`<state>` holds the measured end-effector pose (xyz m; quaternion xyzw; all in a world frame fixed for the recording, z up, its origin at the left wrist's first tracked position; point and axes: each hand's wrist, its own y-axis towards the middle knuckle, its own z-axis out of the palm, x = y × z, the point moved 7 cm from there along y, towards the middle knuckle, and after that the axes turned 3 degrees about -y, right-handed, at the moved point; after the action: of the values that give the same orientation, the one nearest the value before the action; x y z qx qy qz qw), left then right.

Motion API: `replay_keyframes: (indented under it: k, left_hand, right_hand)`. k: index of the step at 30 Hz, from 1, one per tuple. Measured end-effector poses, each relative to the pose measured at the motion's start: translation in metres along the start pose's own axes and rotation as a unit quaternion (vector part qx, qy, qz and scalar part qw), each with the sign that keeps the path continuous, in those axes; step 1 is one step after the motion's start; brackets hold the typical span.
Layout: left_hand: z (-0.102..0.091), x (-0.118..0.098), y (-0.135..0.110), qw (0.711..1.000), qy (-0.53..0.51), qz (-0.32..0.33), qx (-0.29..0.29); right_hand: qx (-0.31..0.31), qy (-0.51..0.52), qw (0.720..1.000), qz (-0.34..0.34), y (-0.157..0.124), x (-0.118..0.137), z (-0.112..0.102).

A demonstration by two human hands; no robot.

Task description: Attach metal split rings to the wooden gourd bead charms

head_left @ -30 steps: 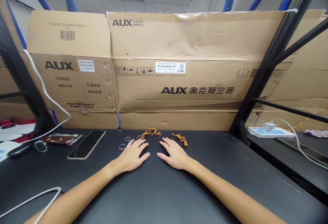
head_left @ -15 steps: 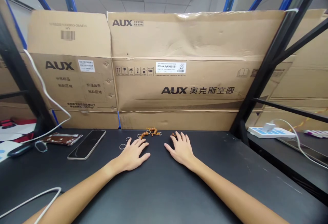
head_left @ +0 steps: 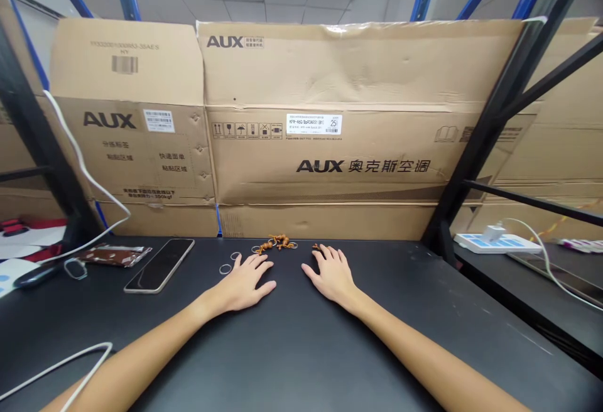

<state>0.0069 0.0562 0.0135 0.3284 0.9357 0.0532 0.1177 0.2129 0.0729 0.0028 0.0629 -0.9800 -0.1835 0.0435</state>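
Two spread hands — the left hand (head_left: 245, 284), the right hand (head_left: 332, 276) — lie flat on the counter (head_left: 405, 311). Just beyond, a wooden bead string (head_left: 277, 243) runs side to side.

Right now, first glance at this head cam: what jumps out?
Large flattened AUX cardboard cartons stand upright across the back, behind a black table. On the table, the left hand and right hand lie flat and open, with a brown beaded string just beyond and between them. Small rings sit by the left hand, and a smartphone lies further left.
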Motion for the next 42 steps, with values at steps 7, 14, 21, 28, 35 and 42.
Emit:
replay_keyframes:
  k: [7, 14, 21, 28, 35, 42]
  left_hand:
    - [0.000, -0.001, 0.000, 1.000, -0.003, -0.008, 0.008]
    - [0.000, -0.002, 0.000, 1.000, -0.009, -0.013, 0.016]
    - [0.000, -0.002, -0.001, 1.000, -0.016, -0.004, -0.014]
    - [-0.002, -0.014, -0.006, 0.997, 0.008, 0.021, -0.073]
    - [-0.010, -0.029, -0.010, 0.988, -0.048, 0.096, -0.109]
    - [-0.008, -0.013, -0.007, 0.988, -0.079, 0.052, -0.125]
  right_hand:
    - [0.006, 0.002, 1.000, -0.002, -0.001, 0.001, -0.001]
    - [0.003, 0.000, 1.000, -0.006, -0.001, 0.001, -0.001]
    - [-0.008, -0.002, 1.000, -0.009, -0.002, 0.002, 0.000]
    - [-0.007, -0.001, 1.000, -0.013, -0.002, 0.003, -0.001]
    - [-0.017, 0.000, 0.999, -0.027, -0.003, 0.004, -0.003]
    - [-0.054, 0.049, 0.993, -0.091, -0.005, 0.013, -0.013]
